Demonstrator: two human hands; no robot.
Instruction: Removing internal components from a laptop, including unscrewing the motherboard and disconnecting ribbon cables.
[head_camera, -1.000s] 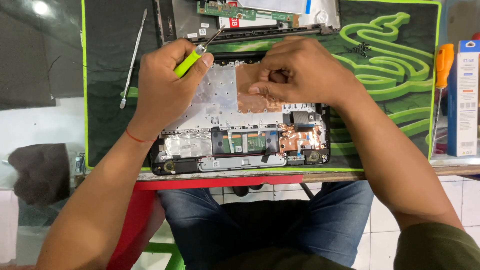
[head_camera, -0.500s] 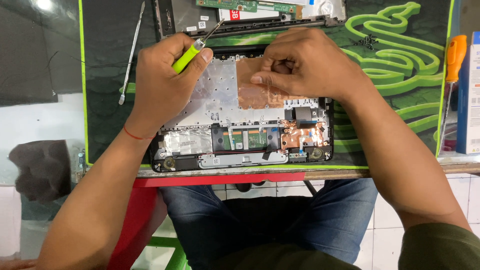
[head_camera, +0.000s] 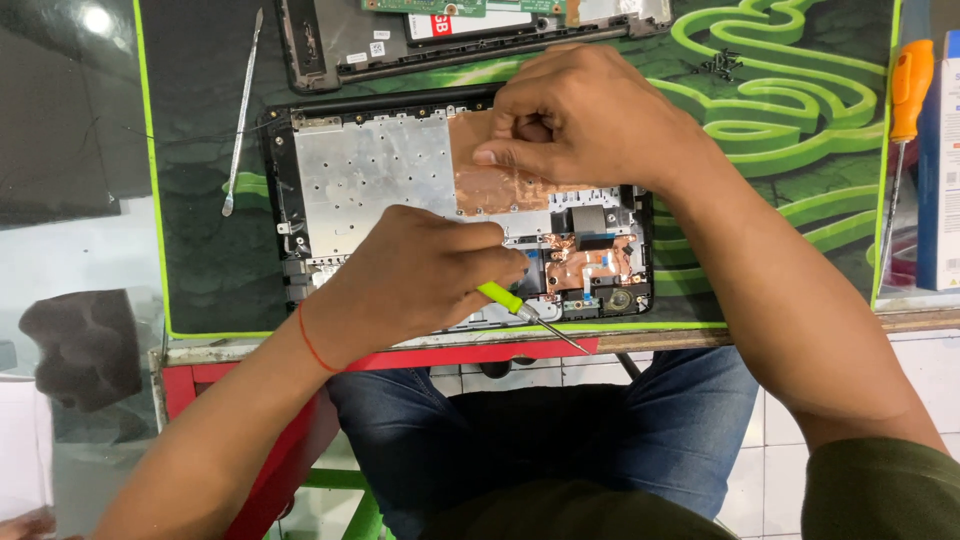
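Two hands share the work best if the right hand (head_camera: 585, 125), pinched shut on the copper foil (head_camera: 490, 185), peels slowly while the left hand (head_camera: 420, 275), closed around the screwdriver (head_camera: 525, 312), steadies the chassis (head_camera: 370, 175) beneath.

Opened laptop base (head_camera: 380, 175): matt silver metal plate, shiny copper foil patch (head_camera: 495, 185). Screwdriver (head_camera: 510, 300) in my left hand (head_camera: 420, 275): glossy yellow-green plastic handle, bright steel shaft. Mat (head_camera: 790, 90): matt black, green print. Right edge: second screwdriver (head_camera: 908, 80), glossy orange plastic. Left edge: smooth metal pry tool (head_camera: 243, 110).
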